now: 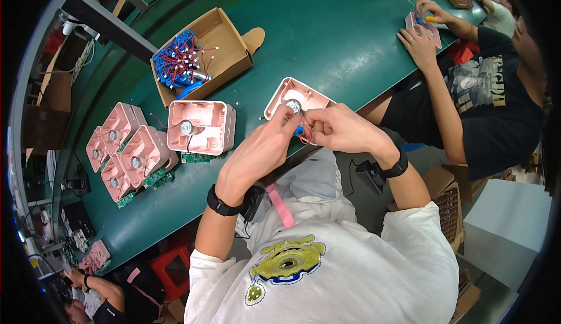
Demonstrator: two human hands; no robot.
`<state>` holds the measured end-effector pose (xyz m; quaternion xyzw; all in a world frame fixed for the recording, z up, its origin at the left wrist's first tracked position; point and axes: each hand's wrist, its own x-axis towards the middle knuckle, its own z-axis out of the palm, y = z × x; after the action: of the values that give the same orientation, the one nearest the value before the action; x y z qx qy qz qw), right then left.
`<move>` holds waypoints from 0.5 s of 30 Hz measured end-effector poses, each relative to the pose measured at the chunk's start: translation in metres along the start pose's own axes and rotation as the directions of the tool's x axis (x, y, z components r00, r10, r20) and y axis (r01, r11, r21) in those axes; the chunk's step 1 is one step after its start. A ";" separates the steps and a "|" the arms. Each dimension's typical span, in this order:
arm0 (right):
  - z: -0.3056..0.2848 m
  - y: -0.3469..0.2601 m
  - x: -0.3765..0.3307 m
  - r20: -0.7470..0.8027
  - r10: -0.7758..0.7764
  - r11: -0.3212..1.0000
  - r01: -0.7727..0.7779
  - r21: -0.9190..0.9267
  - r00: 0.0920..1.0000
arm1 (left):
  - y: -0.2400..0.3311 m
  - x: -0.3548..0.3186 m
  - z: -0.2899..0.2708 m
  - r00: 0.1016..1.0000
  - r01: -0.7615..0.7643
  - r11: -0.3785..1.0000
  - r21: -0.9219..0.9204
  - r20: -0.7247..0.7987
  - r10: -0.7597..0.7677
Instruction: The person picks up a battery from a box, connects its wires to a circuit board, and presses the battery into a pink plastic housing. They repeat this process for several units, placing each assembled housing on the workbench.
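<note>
A pink plastic housing (315, 96) with a round silver motor-like part (294, 106) inside lies tilted at the bench edge in front of me. Over its near side both my hands meet. My left hand (260, 148) is closed, thumb and fingers pinched beside the round part; what they grip is hidden. My right hand (345, 128) is also closed in a pinch, with thin red wires (307, 134) at its fingertips. Between the hands shows a small blue piece (298, 131), partly covered by fingers; it looks like a wired battery.
To my left stands another pink housing (198, 126), with several more (140, 154) beyond it and green circuit boards (156, 178) beside them. A cardboard box (225, 46) holds several blue batteries with red-and-black leads (175, 61). At right a co-worker's hands (422, 46) work on a pink part.
</note>
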<state>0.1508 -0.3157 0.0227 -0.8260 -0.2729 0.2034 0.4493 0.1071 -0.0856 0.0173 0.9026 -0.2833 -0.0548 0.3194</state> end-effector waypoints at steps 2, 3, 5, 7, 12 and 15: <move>-0.006 -0.004 -0.002 0.110 0.058 0.992 -0.045 -0.116 0.992 | 0.003 0.002 0.002 1.000 0.010 0.999 0.046 0.008 -0.011; -0.002 -0.005 -0.005 0.106 0.059 0.992 -0.047 -0.119 0.993 | 0.005 0.003 0.002 1.000 0.023 0.995 0.092 0.013 -0.024; 0.017 -0.010 -0.012 -0.103 -0.044 0.944 0.008 -0.329 0.994 | 0.007 0.004 0.004 0.999 0.035 0.989 0.141 0.010 -0.037; 0.031 -0.010 -0.020 -0.189 -0.126 0.899 0.031 -0.437 0.974 | 0.003 0.003 0.009 0.999 0.027 0.982 0.185 0.011 -0.030; 0.039 0.007 -0.008 -0.415 -0.501 0.689 0.059 -0.722 0.759 | 0.013 -0.009 0.016 0.911 -0.062 0.993 0.100 -0.400 0.097; 0.025 0.023 0.000 -0.457 -0.498 0.668 -0.010 -0.744 0.737 | 0.039 -0.059 0.012 0.741 -0.035 0.996 0.081 -0.666 0.080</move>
<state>0.1429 -0.3102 -0.0095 -0.9024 -0.2783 -0.2706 0.1869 0.0361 -0.0848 0.0265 0.8626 -0.1794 0.2913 0.3727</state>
